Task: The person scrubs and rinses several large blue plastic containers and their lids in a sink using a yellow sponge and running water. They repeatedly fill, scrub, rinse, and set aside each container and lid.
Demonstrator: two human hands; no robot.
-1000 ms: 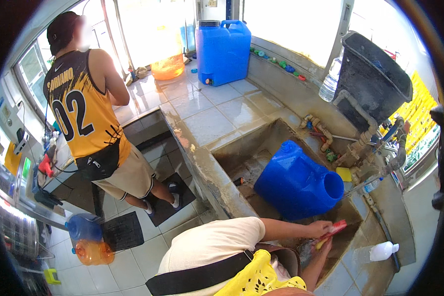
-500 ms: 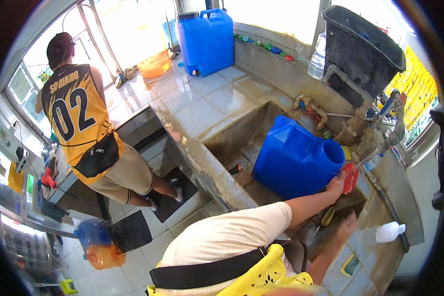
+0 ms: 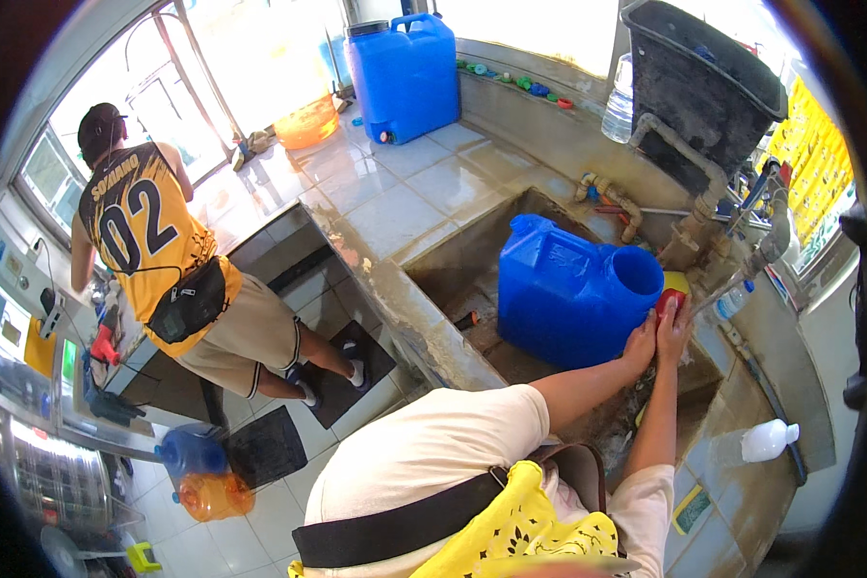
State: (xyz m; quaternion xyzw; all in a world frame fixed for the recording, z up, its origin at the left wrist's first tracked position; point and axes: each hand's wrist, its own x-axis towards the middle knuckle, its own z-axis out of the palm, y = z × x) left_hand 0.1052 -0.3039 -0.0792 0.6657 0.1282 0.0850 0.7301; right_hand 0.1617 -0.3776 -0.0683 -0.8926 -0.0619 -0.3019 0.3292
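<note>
My left hand [image 3: 643, 342] and my right hand [image 3: 674, 329] are together at the sink's right end, closed around a red brush [image 3: 670, 301] that they partly hide. Right beside them a blue jerrycan [image 3: 559, 299] stands in the stained concrete sink [image 3: 424, 279], its wide mouth uncovered. A yellow sponge [image 3: 676, 279] lies behind the brush. A pale pipe [image 3: 718, 299] slants down near my hands. On the ledge to my right are a white bottle [image 3: 763, 443] and a green-and-yellow sponge [image 3: 689, 509].
Another person [image 3: 164, 250] in an orange-and-black top stands left, facing away. A second blue jerrycan [image 3: 405, 87] sits on the tiled counter [image 3: 405, 193]. A dark bin [image 3: 703, 96] and pipes are at upper right. Blue [image 3: 188, 451] and orange [image 3: 212, 496] jugs are on the floor.
My right hand has risen from low in the sink to join my left hand at the red brush, both now near the jerrycan's mouth. The other person's left arm has dropped.
</note>
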